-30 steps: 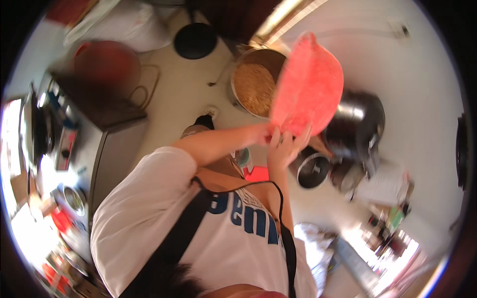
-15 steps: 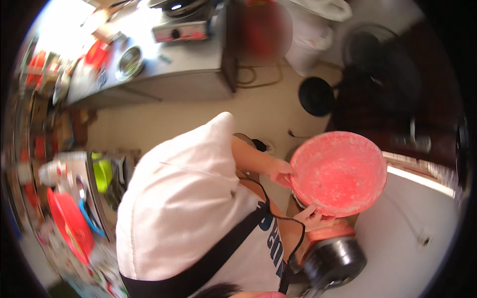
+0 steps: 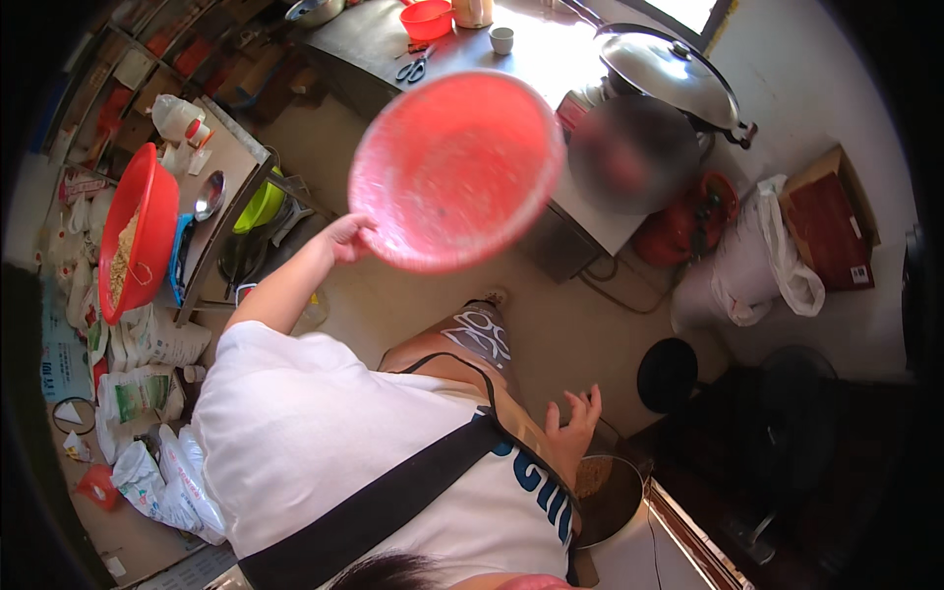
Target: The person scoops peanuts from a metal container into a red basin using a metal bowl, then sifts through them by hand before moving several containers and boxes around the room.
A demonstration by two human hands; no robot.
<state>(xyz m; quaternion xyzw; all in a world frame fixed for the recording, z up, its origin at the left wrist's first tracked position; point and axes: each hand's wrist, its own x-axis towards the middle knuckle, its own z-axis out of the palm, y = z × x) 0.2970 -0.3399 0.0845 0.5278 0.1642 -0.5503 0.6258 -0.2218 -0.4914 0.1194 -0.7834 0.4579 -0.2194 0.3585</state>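
Note:
My left hand grips the rim of a large red plastic basin at its lower left. The basin hangs in the air over the floor, tilted so its whitish-streaked inside shows. My right hand is off the basin, fingers spread, holding nothing. Close below that hand stands a dark metal pot with something brown and grainy in it, partly hidden by my arm and body.
Ahead, a metal counter bears scissors, a small red bowl, a white cup and a lidded wok. Left, another red basin stands by a small table. Right are white sacks and a black stool.
The red basin has swung up and left, from beside the wall at right to in front of the counter. My right hand has let go of it. The whole view has turned.

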